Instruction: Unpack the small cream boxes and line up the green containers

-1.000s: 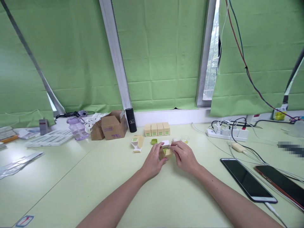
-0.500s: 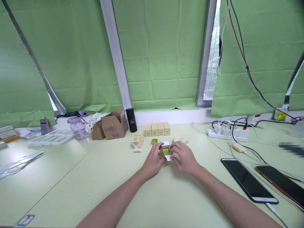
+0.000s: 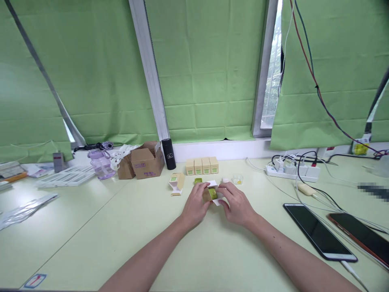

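My left hand (image 3: 196, 207) is wrapped round the side of a small cardboard box (image 3: 207, 195) with its white end flaps out. Inside the box's open end shows a shiny green piece (image 3: 213, 193). My right hand (image 3: 237, 203) is closed at the same end, fingers and thumb against the white flaps. Its fingertips are partly hidden by the flap. Just beyond the hands lie a small green tray-like piece (image 3: 198, 180), a small whitish piece (image 3: 225, 179) and a clear plastic cup (image 3: 237, 179) with something yellow in it.
Several small closed boxes (image 3: 202, 166) stand in a row at the back. An opened small box (image 3: 176, 184) lies left of them. Farther left are a black cylinder (image 3: 168, 154), a brown carton (image 3: 148, 162) and a purple bottle (image 3: 101, 164). Phones (image 3: 319, 231) and a power strip (image 3: 292, 173) lie right.
The green piece appears slightly deeper in the box, and the flaps have tilted a little. My right hand has shifted slightly, uncovering more of the whitish piece behind it.
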Action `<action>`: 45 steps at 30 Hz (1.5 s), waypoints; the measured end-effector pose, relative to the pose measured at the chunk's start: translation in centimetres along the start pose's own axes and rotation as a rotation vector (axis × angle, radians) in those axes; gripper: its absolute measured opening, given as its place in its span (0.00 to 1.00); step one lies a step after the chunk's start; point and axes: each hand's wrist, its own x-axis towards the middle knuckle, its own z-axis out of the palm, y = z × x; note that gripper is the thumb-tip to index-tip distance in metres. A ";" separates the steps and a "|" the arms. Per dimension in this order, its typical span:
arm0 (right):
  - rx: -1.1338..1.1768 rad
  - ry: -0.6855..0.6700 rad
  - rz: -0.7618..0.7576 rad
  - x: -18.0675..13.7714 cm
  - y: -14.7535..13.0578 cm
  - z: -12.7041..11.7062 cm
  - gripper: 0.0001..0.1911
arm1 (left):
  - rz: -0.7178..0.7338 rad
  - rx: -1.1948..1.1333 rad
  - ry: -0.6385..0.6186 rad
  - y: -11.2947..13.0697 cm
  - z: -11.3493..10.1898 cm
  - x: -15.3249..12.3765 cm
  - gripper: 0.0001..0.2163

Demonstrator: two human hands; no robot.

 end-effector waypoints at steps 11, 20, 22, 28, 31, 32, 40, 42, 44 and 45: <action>0.241 0.128 0.359 0.1 -0.4 2.5 0.05 | 0.178 0.323 0.007 0.7 0.4 -0.7 0.30; 0.335 0.168 0.469 0.4 -0.4 2.5 0.08 | 0.220 0.421 -0.009 0.8 0.6 -0.6 0.29; 0.374 0.189 0.470 0.4 -0.4 2.3 0.08 | 0.218 0.423 0.006 0.6 0.6 -0.6 0.29; 0.512 0.216 0.541 0.6 -1.0 1.8 0.06 | 0.196 0.414 0.042 0.1 0.4 -0.5 0.30; 0.568 0.222 0.578 0.6 -1.1 1.6 0.07 | 0.170 0.385 0.049 0.0 0.3 -0.5 0.30; 0.581 0.224 0.591 0.6 -1.1 1.5 0.08 | 0.165 0.377 0.049 0.0 0.2 -0.5 0.30; 0.793 0.301 0.709 0.6 -0.1 1.6 0.18 | 0.172 0.380 0.076 -0.1 0.1 -0.2 0.30; 0.937 0.269 0.703 0.9 -0.1 1.3 0.20 | 0.180 0.404 0.079 -0.1 0.0 -0.2 0.30; 1.063 0.177 0.733 1.1 -0.3 1.0 0.22 | 0.201 0.438 0.082 0.0 -0.1 -0.3 0.30; 1.108 0.118 0.760 1.2 -0.4 1.0 0.24 | 0.219 0.455 0.081 0.0 -0.1 -0.3 0.29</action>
